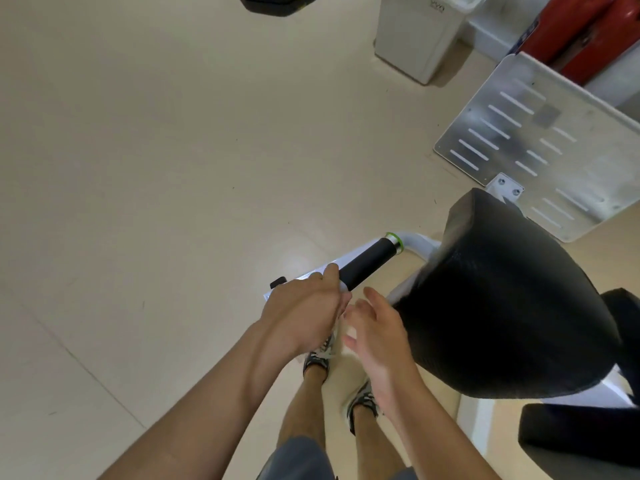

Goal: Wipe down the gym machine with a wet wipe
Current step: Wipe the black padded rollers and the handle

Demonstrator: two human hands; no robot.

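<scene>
The gym machine has a white tube frame [420,242] and a black foam handle [367,265] capped by a green ring [395,239]. My left hand [304,306] is curled round the lower end of that handle. A white wet wipe [344,288] shows as a sliver under its fingers. My right hand [377,336] hovers just right of the left one, fingers spread, holding nothing. It is close to the black padded seat [512,299] without touching it.
A metal footplate [540,147] with white grip strips stands at the right. A white bin [419,32] and red cylinders [588,29] are at the back right. Another black pad [581,441] lies at the lower right. Beige floor [156,150] stretches to the left; my feet [320,355] are below the hands.
</scene>
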